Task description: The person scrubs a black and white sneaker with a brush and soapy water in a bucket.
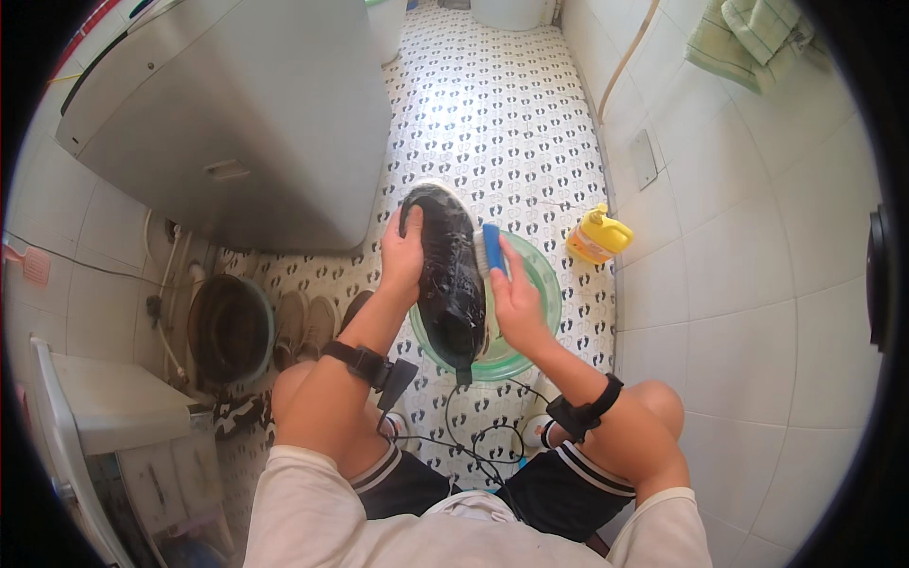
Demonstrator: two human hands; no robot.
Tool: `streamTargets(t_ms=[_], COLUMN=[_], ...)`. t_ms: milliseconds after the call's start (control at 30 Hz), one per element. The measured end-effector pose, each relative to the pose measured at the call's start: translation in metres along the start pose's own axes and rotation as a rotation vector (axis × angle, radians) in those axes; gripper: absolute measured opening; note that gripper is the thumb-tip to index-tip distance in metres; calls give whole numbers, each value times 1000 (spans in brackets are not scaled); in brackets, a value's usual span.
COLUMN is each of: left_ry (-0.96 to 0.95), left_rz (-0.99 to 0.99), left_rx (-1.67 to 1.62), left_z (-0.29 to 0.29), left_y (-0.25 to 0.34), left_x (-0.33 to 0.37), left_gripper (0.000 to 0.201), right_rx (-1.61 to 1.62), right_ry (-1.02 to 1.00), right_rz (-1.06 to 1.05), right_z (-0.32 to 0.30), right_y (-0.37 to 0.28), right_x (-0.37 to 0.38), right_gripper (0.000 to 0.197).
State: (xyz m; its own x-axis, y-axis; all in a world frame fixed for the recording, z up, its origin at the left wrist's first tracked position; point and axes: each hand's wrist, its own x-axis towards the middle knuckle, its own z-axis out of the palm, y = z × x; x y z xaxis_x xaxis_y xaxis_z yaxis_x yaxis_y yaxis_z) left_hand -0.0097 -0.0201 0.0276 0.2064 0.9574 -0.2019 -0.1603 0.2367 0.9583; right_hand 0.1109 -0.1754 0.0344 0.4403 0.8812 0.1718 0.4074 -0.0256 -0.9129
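My left hand (404,248) grips a black shoe (443,256) by its left side, thumb over the upper. The shoe has a white sole edge and streaks of whitish suds across it, with its toe pointing away from me. In my right hand (521,301) is a scrub brush (492,248) with a blue back and pale bristles. Its bristles meet the shoe's right edge. Beneath both hands stands a green basin (552,298), partly covered by the shoe; what lies inside it is hard to make out.
A yellow jug (600,235) stands right of the basin by the tiled wall. To the left are several shoes (317,324), a dark tub (230,329) and a large grey appliance (256,123). Cables (473,445) hang between my knees. Towels (753,43) hang at upper right.
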Motion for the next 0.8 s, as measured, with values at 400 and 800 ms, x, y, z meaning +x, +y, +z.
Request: streamTargets(t_ms=[400, 800], left_ry=[-139, -229], left_rz=[8, -52], left_rx=[-137, -153], left_z=[-9, -4], left_y=[-1, -9], left_x=[4, -4], left_gripper=[48, 49], right_rx=[128, 74], right_ry=[-34, -2], right_rz=[74, 11], right_z=[4, -6], right_y=[-10, -9], right_x=[-5, 10], right_gripper=[52, 53])
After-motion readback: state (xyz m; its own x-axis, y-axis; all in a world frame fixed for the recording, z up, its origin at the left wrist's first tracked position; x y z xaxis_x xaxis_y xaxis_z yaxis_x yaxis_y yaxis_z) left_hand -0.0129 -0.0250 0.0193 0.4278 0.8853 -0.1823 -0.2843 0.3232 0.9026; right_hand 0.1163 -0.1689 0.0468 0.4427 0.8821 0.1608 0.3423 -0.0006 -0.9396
